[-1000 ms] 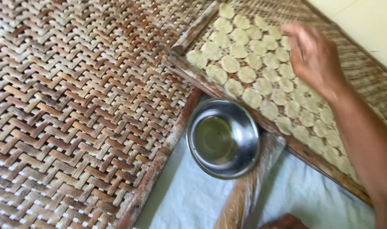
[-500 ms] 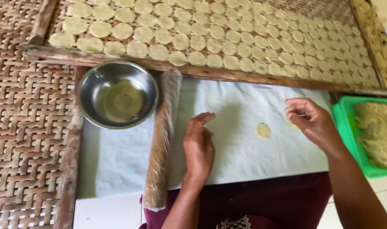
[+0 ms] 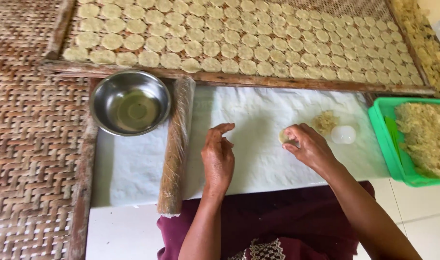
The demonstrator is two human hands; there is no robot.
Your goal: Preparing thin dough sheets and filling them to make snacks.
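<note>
The right hand lay on the white sheet near the middle of the bench, fingers curled over a small pale disc of dough; the fingertips touched the disc, most of which was hidden beneath them, so it was not clear whether they gripped it or only pressed on it. The left hand rested just beside it on the same sheet, fingers loosely bent and empty, touching nothing but the sheet.

Just beyond the right hand, toward the far edge, sat a small heap of crumbly yellowish mix, and beside that a round translucent piece. A green plastic tub at the right edge of the bench held a large mass of the same crumbly mix. Left of the left hand a long rolling pin wrapped in film lay across the sheet from the near edge to the far one, and a steel bowl stood at the far left corner. Along the far edge ran a wood-framed woven tray covered in rows of flat round discs. Woven matting lay to the left.
</note>
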